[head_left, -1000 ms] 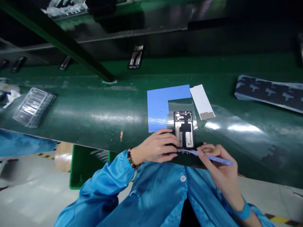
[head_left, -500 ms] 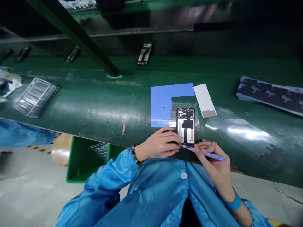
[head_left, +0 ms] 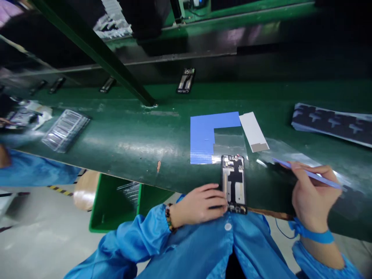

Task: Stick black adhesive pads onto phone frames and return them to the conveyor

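Note:
An opened phone [head_left: 234, 185] lies at the table's front edge, its circuit board, black film strip and silver inside facing up. My left hand [head_left: 203, 204] is closed on its lower left edge, with the thumb hidden. Out to the right, my right hand [head_left: 315, 193] holds lilac tweezers [head_left: 322, 179] between thumb and fingers. Their tips point left, over clear film [head_left: 293, 149] on the table, apart from the phone. Whether anything small sits in the tips is too blurred to tell.
Beyond the phone lie a blue L-shaped sheet [head_left: 200, 139] and a white strip [head_left: 253, 131]. Black die-cut sheets [head_left: 334, 119] are stacked at right. Another opened phone [head_left: 186, 81] lies farther back. A green post [head_left: 116, 69], clear trays [head_left: 66, 130] and a green bin [head_left: 112, 207] are leftward.
My right hand has swung away to the right with the tweezers, off the phone's lower end. The phone and my left hand have come closer to my body. The view has also shifted.

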The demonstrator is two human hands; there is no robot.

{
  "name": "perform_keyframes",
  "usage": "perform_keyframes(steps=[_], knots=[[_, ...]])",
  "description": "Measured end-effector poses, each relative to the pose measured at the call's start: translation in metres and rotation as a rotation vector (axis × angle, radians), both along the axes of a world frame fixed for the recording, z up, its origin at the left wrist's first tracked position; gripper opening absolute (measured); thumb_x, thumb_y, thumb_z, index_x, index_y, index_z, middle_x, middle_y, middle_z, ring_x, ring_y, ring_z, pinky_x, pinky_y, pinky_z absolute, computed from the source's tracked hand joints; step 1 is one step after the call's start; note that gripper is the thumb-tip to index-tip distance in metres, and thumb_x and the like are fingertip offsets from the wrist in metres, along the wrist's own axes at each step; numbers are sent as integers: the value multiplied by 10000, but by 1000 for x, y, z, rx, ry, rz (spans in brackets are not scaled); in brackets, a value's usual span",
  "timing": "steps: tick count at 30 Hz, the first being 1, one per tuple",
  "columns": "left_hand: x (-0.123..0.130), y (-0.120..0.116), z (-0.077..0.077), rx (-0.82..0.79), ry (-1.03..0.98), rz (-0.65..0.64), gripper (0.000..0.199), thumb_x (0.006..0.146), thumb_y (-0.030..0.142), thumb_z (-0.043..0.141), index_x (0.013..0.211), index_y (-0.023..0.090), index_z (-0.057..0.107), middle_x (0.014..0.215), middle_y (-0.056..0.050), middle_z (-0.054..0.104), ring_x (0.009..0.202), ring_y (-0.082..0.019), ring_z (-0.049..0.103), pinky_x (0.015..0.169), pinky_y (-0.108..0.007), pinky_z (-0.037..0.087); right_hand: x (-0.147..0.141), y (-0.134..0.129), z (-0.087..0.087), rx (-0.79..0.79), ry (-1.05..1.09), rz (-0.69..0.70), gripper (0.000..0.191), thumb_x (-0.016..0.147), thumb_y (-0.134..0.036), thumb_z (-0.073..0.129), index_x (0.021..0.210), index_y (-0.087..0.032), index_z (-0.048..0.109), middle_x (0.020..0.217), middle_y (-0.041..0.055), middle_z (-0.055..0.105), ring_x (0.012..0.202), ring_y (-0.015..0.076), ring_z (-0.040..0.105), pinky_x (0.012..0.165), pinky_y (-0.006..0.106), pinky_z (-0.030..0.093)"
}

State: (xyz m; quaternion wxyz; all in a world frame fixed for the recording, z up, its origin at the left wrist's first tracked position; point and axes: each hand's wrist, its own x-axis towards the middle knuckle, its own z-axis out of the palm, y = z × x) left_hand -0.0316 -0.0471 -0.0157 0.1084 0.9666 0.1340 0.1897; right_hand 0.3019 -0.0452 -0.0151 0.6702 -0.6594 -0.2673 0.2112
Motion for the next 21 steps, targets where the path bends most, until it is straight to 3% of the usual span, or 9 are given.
perform_keyframes(steps=[4,6,8,11,15,18,21], knots=[[-5,-4,1,222,-171,-23,240,1067,314,695,905,394,854,1177,141,874,1265,-133,797,1114,-295,693,8,9,-14,99,-3,-102,451,637,-446,1046,748,-311,630,818,35,765,919,345,827,1169,678,600],[-4,13,16,263,-278,-21,267,1066,334,673,870,411,837,1155,175,870,1192,-121,817,966,-274,724,6,9,-17,101,-6,-102,448,656,-476,1039,754,-309,635,833,36,774,936,350,832,1171,684,598],[2,42,36,205,-357,48,228,1076,315,646,973,393,833,1173,152,873,1059,-123,836,861,-299,718,6,8,-18,82,-12,-93,442,674,-508,1026,760,-314,639,845,30,783,940,355,834,1179,700,591],[25,108,59,101,-511,226,128,1051,248,715,1129,335,766,1040,85,878,863,-138,818,827,-345,668,6,8,-18,57,-17,-98,420,690,-507,1012,762,-329,639,840,21,784,962,378,838,1179,707,592],[77,222,56,51,-559,346,109,1127,233,621,1125,210,727,1146,-84,838,1107,-206,795,983,-392,645,6,7,-17,52,23,-74,388,743,-461,996,784,-330,633,871,12,796,982,358,839,1159,655,616],[110,299,41,-75,-286,478,157,1125,193,585,1133,176,741,1277,-127,799,1230,-206,756,1121,-398,608,5,5,-16,51,35,-49,384,779,-449,989,797,-298,636,877,2,794,943,305,826,1097,587,644],[123,344,27,-151,-12,579,241,1091,122,570,1219,191,763,1434,-100,762,1300,-198,714,1202,-401,559,5,3,-15,48,32,-34,395,799,-449,992,811,-263,643,888,2,790,918,253,807,1037,505,649]])
